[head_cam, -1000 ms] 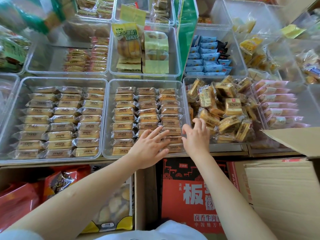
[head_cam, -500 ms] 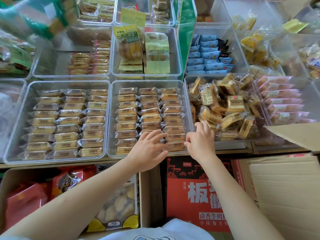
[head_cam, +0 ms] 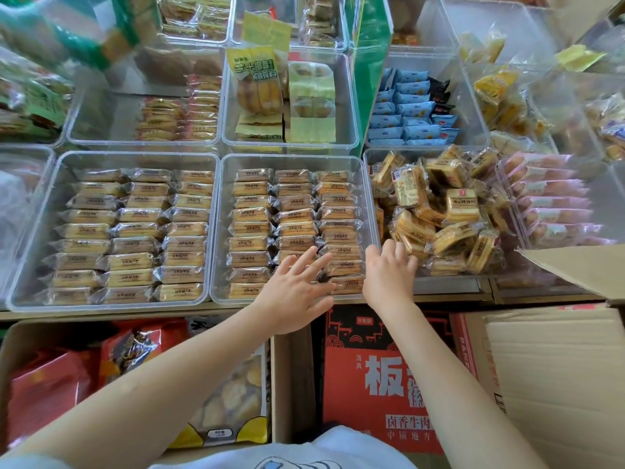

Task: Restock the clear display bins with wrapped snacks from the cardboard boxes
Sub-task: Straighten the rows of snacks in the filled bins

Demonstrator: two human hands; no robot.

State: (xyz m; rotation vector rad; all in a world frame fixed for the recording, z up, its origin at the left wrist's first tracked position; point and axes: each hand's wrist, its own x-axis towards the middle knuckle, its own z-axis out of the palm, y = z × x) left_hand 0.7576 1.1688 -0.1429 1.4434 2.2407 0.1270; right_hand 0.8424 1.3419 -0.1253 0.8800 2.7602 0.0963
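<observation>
At the left of the shelf, a clear bin (head_cam: 50,301) holds three tidy columns of wrapped biscuit packs (head_cam: 135,231). The middle bin (head_cam: 223,164) beside it is filled the same way with wrapped packs (head_cam: 294,211), and the step in hand looks like squaring up its near right corner rather than loading. The left hand (head_cam: 297,292) lies flat, fingers spread, over the near packs, holding nothing. The right hand (head_cam: 389,272) curls over the bin's right wall, by the loose yellow snack heap (head_cam: 439,214); whether it pinches a pack I cannot tell. Next, probably, reaching down to the cardboard box (head_cam: 20,340) below for more stock.
</observation>
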